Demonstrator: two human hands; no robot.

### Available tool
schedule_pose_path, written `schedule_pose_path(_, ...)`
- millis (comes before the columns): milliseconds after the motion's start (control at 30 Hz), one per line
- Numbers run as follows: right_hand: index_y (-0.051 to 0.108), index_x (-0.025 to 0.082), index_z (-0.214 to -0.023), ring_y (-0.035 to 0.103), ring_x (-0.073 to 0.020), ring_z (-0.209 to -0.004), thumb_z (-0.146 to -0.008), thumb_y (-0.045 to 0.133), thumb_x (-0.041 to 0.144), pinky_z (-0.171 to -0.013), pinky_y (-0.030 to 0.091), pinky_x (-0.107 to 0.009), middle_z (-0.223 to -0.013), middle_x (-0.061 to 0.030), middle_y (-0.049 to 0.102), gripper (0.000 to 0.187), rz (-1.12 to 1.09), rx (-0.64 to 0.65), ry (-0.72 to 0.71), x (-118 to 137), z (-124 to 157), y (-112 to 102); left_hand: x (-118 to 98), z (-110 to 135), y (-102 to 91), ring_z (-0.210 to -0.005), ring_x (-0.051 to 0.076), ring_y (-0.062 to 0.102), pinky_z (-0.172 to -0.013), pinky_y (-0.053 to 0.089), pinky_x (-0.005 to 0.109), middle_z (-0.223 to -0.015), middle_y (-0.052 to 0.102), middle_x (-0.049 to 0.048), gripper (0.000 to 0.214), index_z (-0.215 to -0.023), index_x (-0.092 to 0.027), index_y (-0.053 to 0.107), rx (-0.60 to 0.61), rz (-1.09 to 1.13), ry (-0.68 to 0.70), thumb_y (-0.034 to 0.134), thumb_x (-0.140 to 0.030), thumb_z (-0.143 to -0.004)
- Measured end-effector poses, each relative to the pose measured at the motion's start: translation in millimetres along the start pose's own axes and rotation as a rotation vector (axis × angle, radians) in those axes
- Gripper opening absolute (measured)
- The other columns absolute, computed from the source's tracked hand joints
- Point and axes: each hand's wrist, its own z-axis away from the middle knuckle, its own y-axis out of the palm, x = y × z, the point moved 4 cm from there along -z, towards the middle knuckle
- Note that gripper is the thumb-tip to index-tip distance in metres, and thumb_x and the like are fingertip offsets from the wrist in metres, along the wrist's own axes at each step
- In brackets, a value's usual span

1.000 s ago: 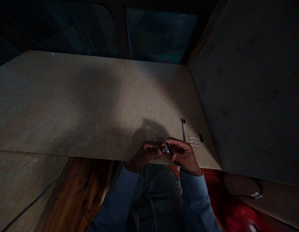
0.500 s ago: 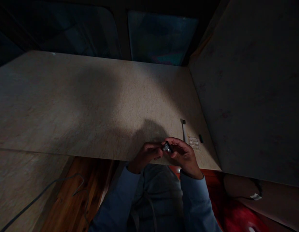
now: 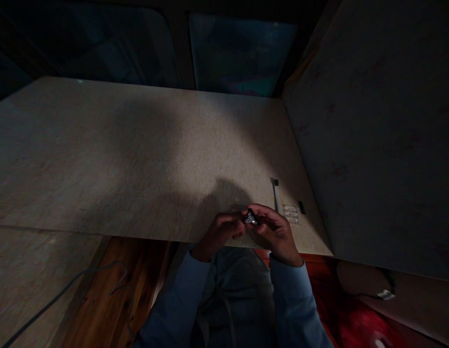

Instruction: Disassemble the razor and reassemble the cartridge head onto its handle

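Close above the table's near edge, my two hands meet around a small black and silver piece (image 3: 251, 218). Its shiny side faces up; the exact kind cannot be made out in the dim light. My right hand (image 3: 277, 232) grips its black side between thumb and fingers. From the other side, my left hand (image 3: 222, 233) has its fingers closed at the piece's silver edge. Just beyond my right hand lies a slim white-handled tool (image 3: 276, 197) with a dark head, like a toothbrush. Beside it are a clear plastic case (image 3: 291, 214) with ridged compartments and a short black bar (image 3: 302, 207).
The pale marbled table (image 3: 210, 135) runs to dark windows (image 3: 242, 53) at the back. A wall panel (image 3: 373, 135) bounds the right side. Lower left, a grey cable (image 3: 65, 286) crosses a wooden surface (image 3: 101, 295). Red fabric (image 3: 362, 324) lies lower right.
The black and silver piece has tilted slightly in my fingers, so more of its shiny side shows. Both hands stay in nearly the same place.
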Motion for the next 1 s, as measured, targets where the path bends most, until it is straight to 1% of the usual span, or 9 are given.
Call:
schedule_pose_path(167, 0.067, 0.032, -0.125, 0.065, -0.0164, -0.104, -0.088, 0.069, 0.034, -0.09, 0.054, -0.03, -0.121, -0.0055, 0.067, 0.037, -0.043, -0.002, 0.042, -7, 2, -3, 5, 1, -1.5, -0.057, 0.01, 0.041, -0.057, 0.032, 0.023, -0.063, 0.047, 0.0021, 0.052, -0.071, -0.009, 0.062, 0.009, 0.032, 0.001, 0.068, -0.06, -0.082)
schedule_pose_path(233, 0.068, 0.03, -0.123, 0.067, -0.0155, -0.097, -0.088, 0.069, 0.035, -0.086, 0.054, -0.029, -0.113, -0.0055, 0.07, 0.035, -0.052, -0.037, 0.061, -8, 1, -4, 9, 1, -3.7, -0.06, 0.01, 0.043, -0.058, 0.033, 0.023, -0.067, 0.049, 0.003, 0.049, -0.08, -0.009, 0.066, -0.005, 0.044, -0.006, 0.067, -0.058, -0.083)
schedule_pose_path(367, 0.073, 0.026, -0.112, 0.067, -0.013, -0.08, -0.088, 0.069, 0.034, -0.077, 0.054, -0.026, -0.089, -0.004, 0.073, 0.026, -0.025, -0.171, 0.086, -5, -2, -3, 14, 1, -7.2, -0.065, 0.011, 0.044, -0.063, 0.035, 0.023, -0.072, 0.05, 0.0037, 0.044, -0.098, -0.01, 0.068, -0.035, 0.072, 0.035, 0.062, -0.052, -0.089)
schedule_pose_path(433, 0.074, 0.025, -0.109, 0.067, -0.0129, -0.081, -0.086, 0.071, 0.034, -0.078, 0.054, -0.026, -0.091, -0.0042, 0.074, 0.025, 0.014, -0.229, 0.09, -3, -4, -2, 16, 1, -7.6, -0.067, 0.011, 0.044, -0.064, 0.035, 0.023, -0.073, 0.05, 0.0037, 0.042, -0.105, -0.011, 0.068, -0.047, 0.089, 0.042, 0.061, -0.05, -0.091)
schedule_pose_path(533, 0.073, 0.025, -0.108, 0.068, -0.0131, -0.082, -0.084, 0.073, 0.034, -0.08, 0.054, -0.027, -0.098, -0.0043, 0.074, 0.026, 0.077, -0.261, 0.074, 1, -5, -1, 16, 0, -7.5, -0.07, 0.011, 0.046, -0.064, 0.034, 0.023, -0.077, 0.053, 0.0048, 0.042, -0.111, -0.011, 0.066, -0.068, 0.107, 0.035, 0.062, -0.047, -0.09)
schedule_pose_path(633, 0.072, 0.022, -0.107, 0.067, -0.0139, -0.087, -0.083, 0.073, 0.036, -0.084, 0.052, -0.028, -0.103, -0.0048, 0.073, 0.028, 0.181, -0.285, 0.058, 3, -3, -1, 15, 0, -8.1, -0.072, 0.011, 0.049, -0.066, 0.036, 0.022, -0.083, 0.055, 0.0061, 0.045, -0.113, -0.012, 0.067, -0.104, 0.136, 0.032, 0.066, -0.048, -0.087)
schedule_pose_path(733, 0.071, 0.019, -0.106, 0.066, -0.0162, -0.09, -0.082, 0.072, 0.039, -0.087, 0.052, -0.031, -0.106, -0.0066, 0.072, 0.031, 0.283, -0.323, 0.055, 7, 3, -1, 12, -1, -9.1, -0.069, 0.01, 0.05, -0.065, 0.038, 0.022, -0.083, 0.056, 0.0058, 0.051, -0.115, -0.01, 0.067, -0.153, 0.149, 0.051, 0.069, -0.05, -0.084)
schedule_pose_path(867, 0.071, 0.017, -0.104, 0.066, -0.0174, -0.084, -0.081, 0.073, 0.042, -0.08, 0.054, -0.033, -0.104, -0.0086, 0.071, 0.034, 0.308, -0.373, 0.053, 15, 15, -1, 10, -1, -9.5, -0.067, 0.011, 0.055, -0.062, 0.042, 0.021, -0.083, 0.062, 0.0065, 0.053, -0.111, -0.01, 0.065, -0.275, 0.141, 0.08, 0.075, -0.05, -0.078)
schedule_pose_path(1000, 0.072, 0.016, -0.102, 0.064, -0.017, -0.076, -0.08, 0.072, 0.045, -0.075, 0.054, -0.032, -0.095, -0.0087, 0.072, 0.036, 0.355, -0.412, 0.033, 23, 32, -2, 10, -1, -1.0, -0.069, 0.017, 0.065, -0.064, 0.052, 0.026, -0.086, 0.068, 0.0109, 0.06, -0.101, -0.01, 0.062, -0.381, 0.136, 0.029, 0.082, -0.055, -0.066)
